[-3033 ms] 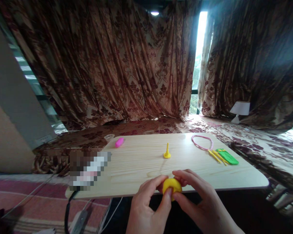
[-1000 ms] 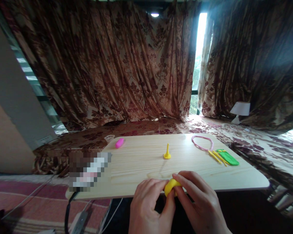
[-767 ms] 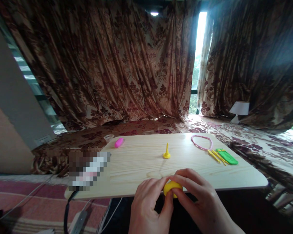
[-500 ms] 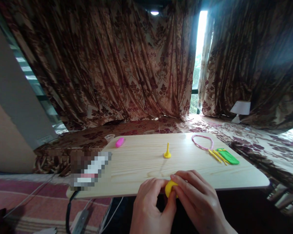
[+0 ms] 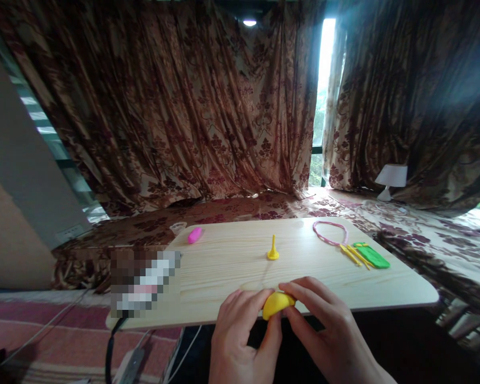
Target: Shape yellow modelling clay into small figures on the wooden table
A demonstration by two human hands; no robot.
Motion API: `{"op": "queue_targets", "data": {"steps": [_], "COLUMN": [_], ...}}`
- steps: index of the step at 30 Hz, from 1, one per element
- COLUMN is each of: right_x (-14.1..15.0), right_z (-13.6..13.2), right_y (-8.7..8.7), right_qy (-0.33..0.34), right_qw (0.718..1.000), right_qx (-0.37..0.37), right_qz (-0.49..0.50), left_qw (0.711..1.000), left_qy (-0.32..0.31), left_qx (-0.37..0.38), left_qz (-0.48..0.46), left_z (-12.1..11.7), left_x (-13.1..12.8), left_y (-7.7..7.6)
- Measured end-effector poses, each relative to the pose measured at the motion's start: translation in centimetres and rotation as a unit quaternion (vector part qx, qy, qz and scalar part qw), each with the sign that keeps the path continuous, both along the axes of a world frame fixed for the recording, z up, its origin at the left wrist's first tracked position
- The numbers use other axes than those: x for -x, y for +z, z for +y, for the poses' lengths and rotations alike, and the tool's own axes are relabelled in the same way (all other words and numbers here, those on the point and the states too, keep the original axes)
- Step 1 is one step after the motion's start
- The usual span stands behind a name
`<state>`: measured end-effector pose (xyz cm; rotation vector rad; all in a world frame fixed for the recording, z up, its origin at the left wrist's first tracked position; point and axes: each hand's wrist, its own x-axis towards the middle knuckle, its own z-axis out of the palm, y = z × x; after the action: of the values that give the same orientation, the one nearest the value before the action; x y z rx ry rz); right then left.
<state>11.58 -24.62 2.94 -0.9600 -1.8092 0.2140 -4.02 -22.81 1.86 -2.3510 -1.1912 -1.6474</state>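
Note:
A yellow lump of modelling clay (image 5: 278, 304), rounded on top like a dome, is pinched at the table's near edge between both hands. My left hand (image 5: 246, 328) grips its left end with thumb and fingers. On the other end, the fingertips and thumb of my right hand (image 5: 322, 322) close round it. Just beyond them, a yellow clay piece (image 5: 273, 250) with a wide base and thin upright stem stands on the wooden table (image 5: 224, 266). The underside of the held lump is hidden.
At the right lie a pink twisted loop (image 5: 330, 233), thin yellow sticks (image 5: 354, 255) and a flat green clay slab (image 5: 372, 255). A pink clay piece (image 5: 194, 235) lies far left, near a clear cup (image 5: 178, 228). A pixelated object (image 5: 148, 282) covers the left edge.
Both hands have shifted their grip on the yellow clay, and more of its domed surface shows. The view has moved slightly; the other pieces rest in the same places on the table.

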Motion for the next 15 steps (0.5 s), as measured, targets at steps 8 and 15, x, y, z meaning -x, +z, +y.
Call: {"op": "queue_targets", "data": {"steps": [8,15], "right_x": [-0.3,-0.5], "right_z": [-0.2,-0.5], "right_y": [0.4,1.2], "right_qy": [-0.008,0.015], "right_qw": [0.999,0.997], "right_qx": [-0.020,0.062], "right_qz": [-0.042,-0.050], "left_qw": [0.999,0.974], "left_qy": [0.000,-0.079], "left_qx": [0.033,0.196], "left_qz": [-0.017,-0.078], "left_z": [-0.2,-0.7], "left_x": [0.0,-0.2], "left_y": [0.1,0.2]}}
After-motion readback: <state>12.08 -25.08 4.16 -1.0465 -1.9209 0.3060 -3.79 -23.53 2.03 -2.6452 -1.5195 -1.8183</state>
